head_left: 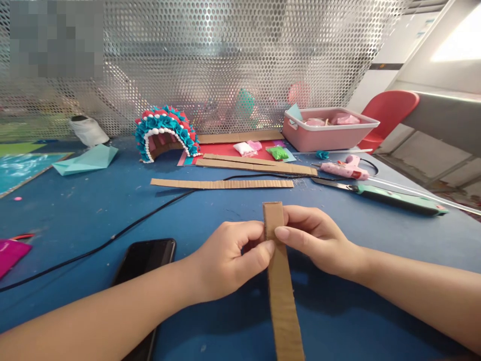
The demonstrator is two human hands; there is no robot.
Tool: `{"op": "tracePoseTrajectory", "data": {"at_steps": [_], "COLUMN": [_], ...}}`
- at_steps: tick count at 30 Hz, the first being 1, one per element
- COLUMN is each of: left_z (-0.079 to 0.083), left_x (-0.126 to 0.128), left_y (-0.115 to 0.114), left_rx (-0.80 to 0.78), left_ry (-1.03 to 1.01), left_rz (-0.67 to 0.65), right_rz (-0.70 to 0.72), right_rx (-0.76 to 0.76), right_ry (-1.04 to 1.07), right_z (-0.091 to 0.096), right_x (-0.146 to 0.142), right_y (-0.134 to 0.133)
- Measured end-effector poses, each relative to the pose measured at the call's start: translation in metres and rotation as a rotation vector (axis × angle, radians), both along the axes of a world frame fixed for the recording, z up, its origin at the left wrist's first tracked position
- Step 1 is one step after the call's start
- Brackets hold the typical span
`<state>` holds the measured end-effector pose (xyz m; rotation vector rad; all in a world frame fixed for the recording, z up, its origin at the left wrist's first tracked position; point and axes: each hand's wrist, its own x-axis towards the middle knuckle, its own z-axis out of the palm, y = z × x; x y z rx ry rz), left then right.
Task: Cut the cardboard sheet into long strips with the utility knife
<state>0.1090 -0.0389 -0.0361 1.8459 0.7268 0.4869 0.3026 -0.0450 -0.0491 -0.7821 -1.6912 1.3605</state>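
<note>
My left hand [235,258] pinches a cardboard strip [282,291] from its left side, thumb on the front face. On the opposite edge, my right hand [319,240] grips the same strip with its thumb laid across the front. The strip's far end points up and away, while its lower part runs down past the bottom of the view. Beyond the hands, another cardboard strip [225,184] lies flat on the blue table [210,215]. Further back are more cardboard strips [259,164]. A black phone [146,258] lies partly hidden under my left forearm.
A green utility knife [398,198] with its blade out and a pink glue gun [347,168] lie at the right. A black cable [150,215] crosses the table. Behind stand a flower-covered arch [165,128] and a pink basket [326,135], before a perforated metal screen [233,60].
</note>
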Motion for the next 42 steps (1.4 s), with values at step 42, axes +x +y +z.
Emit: {"op": "tracePoseTrajectory", "data": {"at_steps": [42], "left_z": [-0.0003], "left_x": [0.002], "left_y": [-0.0008], "left_rx": [-0.054], "left_ry": [-0.034], "left_rz": [0.012], "right_rz": [0.192], "right_rx": [-0.059], "right_ry": [0.064], "right_z": [0.0003], "right_x": [-0.0002], "right_y": [0.0004]}}
